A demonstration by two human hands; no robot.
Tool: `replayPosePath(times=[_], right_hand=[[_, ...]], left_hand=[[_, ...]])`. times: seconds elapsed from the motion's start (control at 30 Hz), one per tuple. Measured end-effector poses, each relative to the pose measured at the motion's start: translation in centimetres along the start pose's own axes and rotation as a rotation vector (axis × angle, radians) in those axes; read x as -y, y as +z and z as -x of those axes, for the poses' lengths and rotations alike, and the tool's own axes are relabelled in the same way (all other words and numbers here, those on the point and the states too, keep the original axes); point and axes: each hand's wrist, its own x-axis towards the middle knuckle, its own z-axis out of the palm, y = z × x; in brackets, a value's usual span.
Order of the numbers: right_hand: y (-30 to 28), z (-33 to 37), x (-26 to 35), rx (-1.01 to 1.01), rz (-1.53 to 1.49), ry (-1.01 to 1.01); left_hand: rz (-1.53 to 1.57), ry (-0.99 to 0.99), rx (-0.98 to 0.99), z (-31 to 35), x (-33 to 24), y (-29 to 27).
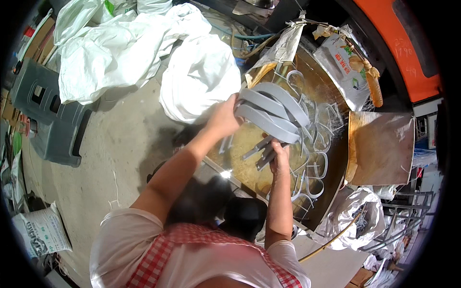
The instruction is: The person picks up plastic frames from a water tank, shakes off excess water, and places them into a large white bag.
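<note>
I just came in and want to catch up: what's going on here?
A person in a red-checked apron is holding a bundle of curved grey strips. The left hand grips its left side, and the right hand grips near the lower ends. The bundle is over an open tank, where more loose grey pieces lie. A white sack and a grey plastic stool are on the floor to the left.
</note>
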Motion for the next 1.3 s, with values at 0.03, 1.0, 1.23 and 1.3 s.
replayPosePath(times=[0.03, 1.0, 1.23, 1.3], right_hand=[[-0.5, -0.4, -0.2, 0.012, 0.042, -0.021], [14.7, 4.1, -1.1, 0.633, 0.068, 0.116], [9.0, 3.5, -2.9, 0.235, -0.199, 0.345], [8.9, 3.4, -1.4, 0.046, -0.32, 0.271]], left_hand=[[-0.014, -0.011, 0.014, -0.4, 0.1, 0.0], [-0.193, 0.198, 0.006, 12.3, -5.8, -13.2], [-0.083, -0.043, -0.193, 4.5, 6.5, -13.9], [-0.082, -0.264, -0.302, 2.3, 9.7, -16.5]])
